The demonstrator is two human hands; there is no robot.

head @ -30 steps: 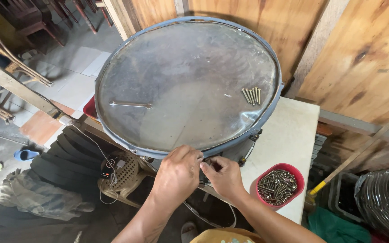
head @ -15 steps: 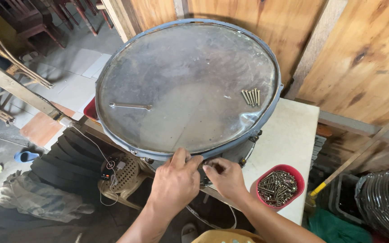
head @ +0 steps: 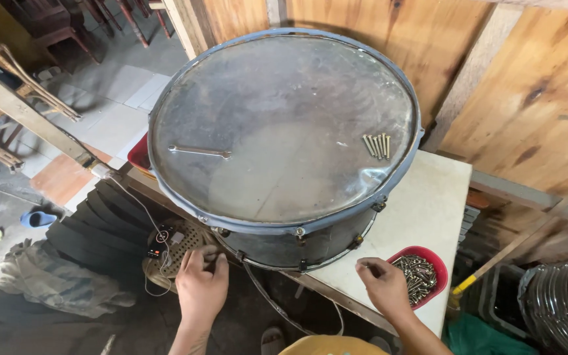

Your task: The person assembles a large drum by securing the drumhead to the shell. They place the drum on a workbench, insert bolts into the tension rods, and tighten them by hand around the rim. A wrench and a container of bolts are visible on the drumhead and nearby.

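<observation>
**Both hands low at the near side of the drum**

Your left hand [head: 202, 289] sits just below the near rim of the big drum [head: 284, 131], fingers curled loosely with their tips close under the shell; I cannot tell whether they pinch anything. Your right hand [head: 382, 286] hangs a little lower and to the right, fingers bent inward, thumb and forefinger drawn together (something small may be between them, but it is too small to make out).

From your right hand, the red bowl of bolts [head: 422, 277] lies just to the right, nearly touching the knuckles, so that hand is much the nearer to it. The drum's blue hoop [head: 297, 230] runs above both hands, with its tension lugs spaced along the near edge, straight up from the gap between your hands.

On the drumhead, well beyond both hands, lie one wrench [head: 198, 152], long axis running left to right, up from your left hand, and a row of loose bolts [head: 377, 145], about six, side by side with their long axes pointing away from you, up from your right hand.

One drum, one bowl, one wrench, all on one white table [head: 428, 197].
</observation>
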